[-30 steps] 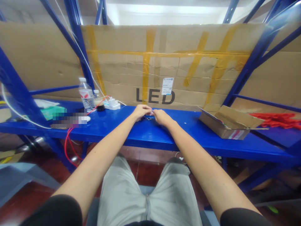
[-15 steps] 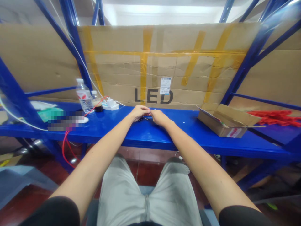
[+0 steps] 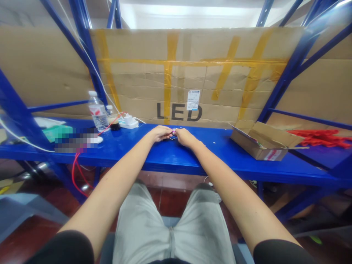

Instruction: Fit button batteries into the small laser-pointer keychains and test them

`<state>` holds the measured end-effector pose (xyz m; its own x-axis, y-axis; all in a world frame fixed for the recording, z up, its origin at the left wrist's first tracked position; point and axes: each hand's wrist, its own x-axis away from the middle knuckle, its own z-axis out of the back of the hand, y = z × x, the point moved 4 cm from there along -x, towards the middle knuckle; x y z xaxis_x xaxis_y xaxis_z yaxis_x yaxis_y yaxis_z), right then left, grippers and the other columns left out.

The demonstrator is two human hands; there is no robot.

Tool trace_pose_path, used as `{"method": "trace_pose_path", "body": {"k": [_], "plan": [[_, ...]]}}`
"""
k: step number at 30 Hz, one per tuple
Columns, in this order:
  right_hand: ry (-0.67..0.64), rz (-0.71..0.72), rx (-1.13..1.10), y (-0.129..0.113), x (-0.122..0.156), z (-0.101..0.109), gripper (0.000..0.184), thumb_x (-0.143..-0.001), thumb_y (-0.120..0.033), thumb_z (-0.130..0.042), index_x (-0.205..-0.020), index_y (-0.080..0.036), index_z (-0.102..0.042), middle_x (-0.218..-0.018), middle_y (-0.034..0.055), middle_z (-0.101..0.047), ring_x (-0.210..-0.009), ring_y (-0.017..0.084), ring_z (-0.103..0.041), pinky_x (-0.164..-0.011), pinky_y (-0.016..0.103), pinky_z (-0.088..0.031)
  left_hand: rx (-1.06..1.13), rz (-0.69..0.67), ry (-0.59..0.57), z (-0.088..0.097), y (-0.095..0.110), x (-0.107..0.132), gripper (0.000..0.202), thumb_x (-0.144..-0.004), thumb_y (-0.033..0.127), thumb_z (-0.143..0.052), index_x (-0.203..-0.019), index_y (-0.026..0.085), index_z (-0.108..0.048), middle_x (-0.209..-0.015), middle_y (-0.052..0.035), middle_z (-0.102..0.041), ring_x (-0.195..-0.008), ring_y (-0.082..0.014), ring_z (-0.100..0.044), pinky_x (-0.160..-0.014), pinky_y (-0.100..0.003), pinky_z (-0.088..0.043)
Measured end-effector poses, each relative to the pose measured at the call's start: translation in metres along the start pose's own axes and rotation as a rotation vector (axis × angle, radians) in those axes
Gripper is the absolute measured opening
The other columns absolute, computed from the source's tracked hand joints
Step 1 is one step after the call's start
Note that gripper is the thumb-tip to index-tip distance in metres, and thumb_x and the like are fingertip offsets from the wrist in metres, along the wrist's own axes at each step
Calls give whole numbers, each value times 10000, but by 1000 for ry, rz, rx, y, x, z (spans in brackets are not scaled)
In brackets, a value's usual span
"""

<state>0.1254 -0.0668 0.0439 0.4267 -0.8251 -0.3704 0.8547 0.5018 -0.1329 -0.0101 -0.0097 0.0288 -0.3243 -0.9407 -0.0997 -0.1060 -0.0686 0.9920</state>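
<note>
My left hand (image 3: 160, 132) and my right hand (image 3: 184, 137) meet over the middle of the blue shelf (image 3: 170, 156), fingertips almost touching. Both are curled into a pinch around a tiny pinkish and dark part (image 3: 173, 135) held just above the shelf. The part is too small to name. Both forearms reach forward from my lap, and my grey trousers show below.
A taped cardboard sheet marked LED (image 3: 178, 112) stands behind the shelf. At left are a water bottle (image 3: 97, 116), a white charger (image 3: 129, 121) and a red cable (image 3: 78, 170). An open cardboard box (image 3: 265, 145) sits at right, with red strips (image 3: 321, 137) beyond it.
The hands stay together at the same spot. Their fingers have shifted a little around the small part, which now sits slightly lower between them.
</note>
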Motion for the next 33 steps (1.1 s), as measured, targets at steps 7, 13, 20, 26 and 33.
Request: {"method": "trace_pose_path", "body": {"k": [7,13,20,26,33], "plan": [[205,-222,-397,25,-5,0,349,-1021,-268,-338,-782,-171,-572,-707,45,-644,-658,156,-578,-661,250,-421,-38,-42,-126,-15,12,9,190,-703,125,-817,-858,100,-710,-851,-122,-733,-727,-157,-689,-638,-248,-501],[73,-268,-720,21,-4,-6,328,-1025,-325,-284,-871,-183,-536,-549,-16,-515,-429,142,-464,-518,280,-443,-145,-263,26,-18,17,11,249,-656,191,-847,-794,110,-655,-678,-48,-689,-613,-143,-642,-611,-274,-508],[246,-37,-329,18,-1,2,357,-924,-155,-517,-1278,-114,-527,-1206,182,-667,-1085,262,-628,-932,358,-470,-241,-412,26,-16,21,9,146,-723,178,-725,-851,117,-688,-604,-2,-647,-556,-122,-594,-576,-258,-497],[253,11,-391,21,-3,2,301,-938,-153,-490,-1205,-130,-626,-1139,134,-705,-1011,223,-651,-906,324,-476,-279,-424,45,-14,21,8,145,-716,218,-716,-815,113,-706,-618,-17,-660,-586,-131,-596,-598,-265,-492],[172,-86,-747,24,-4,1,313,-901,-178,-529,-1187,-107,-636,-570,-44,-556,-483,103,-494,-552,231,-430,-333,-449,44,-15,24,11,178,-689,247,-721,-810,115,-718,-616,-8,-664,-599,-133,-602,-617,-264,-476]]}}
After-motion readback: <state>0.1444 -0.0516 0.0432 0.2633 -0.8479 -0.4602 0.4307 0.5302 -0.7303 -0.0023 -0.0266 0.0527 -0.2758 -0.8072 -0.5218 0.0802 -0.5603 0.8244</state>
